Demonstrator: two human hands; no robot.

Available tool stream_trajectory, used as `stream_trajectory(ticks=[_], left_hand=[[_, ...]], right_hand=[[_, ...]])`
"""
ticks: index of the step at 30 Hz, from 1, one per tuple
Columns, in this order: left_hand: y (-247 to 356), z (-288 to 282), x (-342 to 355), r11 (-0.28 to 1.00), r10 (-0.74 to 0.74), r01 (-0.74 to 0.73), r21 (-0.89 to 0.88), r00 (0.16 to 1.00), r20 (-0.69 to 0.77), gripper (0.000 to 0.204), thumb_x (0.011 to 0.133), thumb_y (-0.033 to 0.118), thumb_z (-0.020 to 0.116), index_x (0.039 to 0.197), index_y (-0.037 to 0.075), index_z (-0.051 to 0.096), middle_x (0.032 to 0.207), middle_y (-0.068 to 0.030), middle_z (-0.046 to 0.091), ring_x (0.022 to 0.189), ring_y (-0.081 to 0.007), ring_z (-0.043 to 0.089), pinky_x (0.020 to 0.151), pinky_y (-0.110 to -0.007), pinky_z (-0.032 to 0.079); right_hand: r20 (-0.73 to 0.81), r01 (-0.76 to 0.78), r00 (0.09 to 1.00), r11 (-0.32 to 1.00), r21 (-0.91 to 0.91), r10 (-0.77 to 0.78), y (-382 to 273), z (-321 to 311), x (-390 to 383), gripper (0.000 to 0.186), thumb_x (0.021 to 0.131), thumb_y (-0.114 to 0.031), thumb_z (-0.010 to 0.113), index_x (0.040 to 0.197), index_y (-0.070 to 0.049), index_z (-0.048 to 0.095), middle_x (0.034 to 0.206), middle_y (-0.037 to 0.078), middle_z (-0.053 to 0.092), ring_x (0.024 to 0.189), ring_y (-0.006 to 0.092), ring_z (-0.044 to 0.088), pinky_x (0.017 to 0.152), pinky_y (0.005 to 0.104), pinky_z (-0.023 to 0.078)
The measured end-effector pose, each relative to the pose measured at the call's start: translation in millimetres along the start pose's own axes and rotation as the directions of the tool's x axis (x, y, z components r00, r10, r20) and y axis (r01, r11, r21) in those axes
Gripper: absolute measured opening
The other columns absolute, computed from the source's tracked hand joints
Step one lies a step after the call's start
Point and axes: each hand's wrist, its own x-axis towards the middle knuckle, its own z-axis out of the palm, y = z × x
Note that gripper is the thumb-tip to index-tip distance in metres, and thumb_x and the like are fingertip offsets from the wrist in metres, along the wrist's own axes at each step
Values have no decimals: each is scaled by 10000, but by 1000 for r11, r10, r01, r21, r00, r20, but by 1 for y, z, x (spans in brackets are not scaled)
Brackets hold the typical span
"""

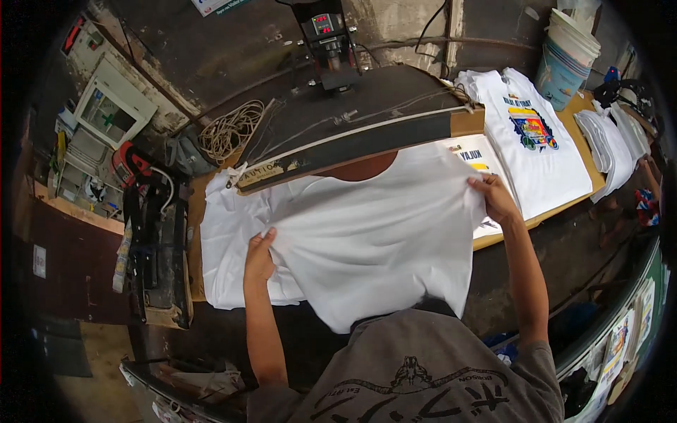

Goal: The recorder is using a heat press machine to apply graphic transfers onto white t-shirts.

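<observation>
A plain white T-shirt [381, 236] is stretched between my two hands, its neckline toward the heat press [395, 92] and its lower edge hanging near my body. My left hand [259, 257] pinches the cloth at the left side. On the right, my right hand [496, 199] grips the shirt's other side, thumb on top. Beneath the press's dark upper plate the far part of the shirt is hidden. More white cloth [226, 240] lies on the table at the left. Beside my right hand a printed sheet [474, 156] partly shows.
White shirts with a colourful print [536, 141] are stacked on the table's right side. Stacked buckets [565, 60] stand behind them, folded white cloth [610, 144] farther right. A coiled cord [231, 132] lies left of the press, near a black machine [159, 240]. A green-edged surface [620, 310] is at lower right.
</observation>
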Motion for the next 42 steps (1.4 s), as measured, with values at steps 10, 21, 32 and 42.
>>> stream_trajectory(ticks=[10, 21, 32, 42], left_hand=[[35, -4, -174, 896, 429, -424, 134, 903, -16, 404, 823, -45, 634, 1218, -61, 551, 1181, -141, 572, 1077, -214, 563, 957, -332, 448], [91, 29, -67, 859, 508, -512, -6, 853, -119, 267, 869, -25, 611, 1131, -73, 596, 1101, -131, 621, 993, -202, 601, 917, -308, 482], [-13, 19, -38, 974, 217, -219, 49, 975, 49, 460, 832, -142, 478, 1263, 2, 546, 1122, -127, 620, 958, -167, 611, 849, -262, 497], [-110, -23, -125, 933, 39, 24, 360, 985, -168, 153, 876, -15, 618, 1019, -62, 649, 972, -58, 654, 889, -120, 586, 824, -253, 458]], right_hand=[[40, 328, 944, 945, -7, -328, -52, -12, -143, 406, 718, 113, 633, 1120, 53, 637, 1015, 145, 673, 868, 193, 656, 780, 301, 534], [-68, 488, 871, 872, 20, -486, -102, 48, -51, 263, 824, -63, 703, 1035, 85, 651, 935, 107, 661, 844, 130, 606, 746, 252, 498], [46, 175, 984, 983, -61, -172, 28, -5, -15, 175, 833, -8, 645, 998, 30, 691, 824, 50, 665, 699, 87, 564, 652, 208, 432], [-104, -31, 994, 865, -501, -25, 62, -2, -129, 149, 712, -86, 770, 818, 8, 726, 715, 50, 668, 649, 119, 564, 625, 257, 440]])
